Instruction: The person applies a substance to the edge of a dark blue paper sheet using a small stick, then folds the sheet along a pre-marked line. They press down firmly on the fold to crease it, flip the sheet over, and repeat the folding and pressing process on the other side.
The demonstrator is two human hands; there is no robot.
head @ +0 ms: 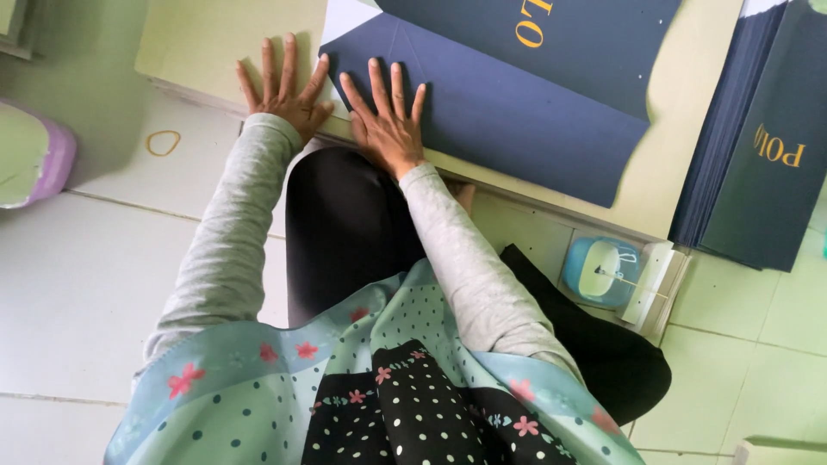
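Pressing flat with fingers spread, the right hand [388,120] rests on the stiff, light navy creased card sheet [508,120] at twelve o'clock; the left hand [284,90], also open, lies on the pale board [207,43] beside it; edges look best for lifting

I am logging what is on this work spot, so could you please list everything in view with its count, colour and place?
Flat card sheet: one, navy with gold print, on the board.
Board: one, pale yellow, on the floor.
Stack of navy sheets: one, at the right edge.
Rubber band: one, yellow, on the white floor tiles.
Tape dispenser: one, light blue, below the board.
Tub: one, purple-rimmed, far side by the image's left edge.
Left hand: flat on the board, fingers spread.
Right hand: flat on the card sheet.
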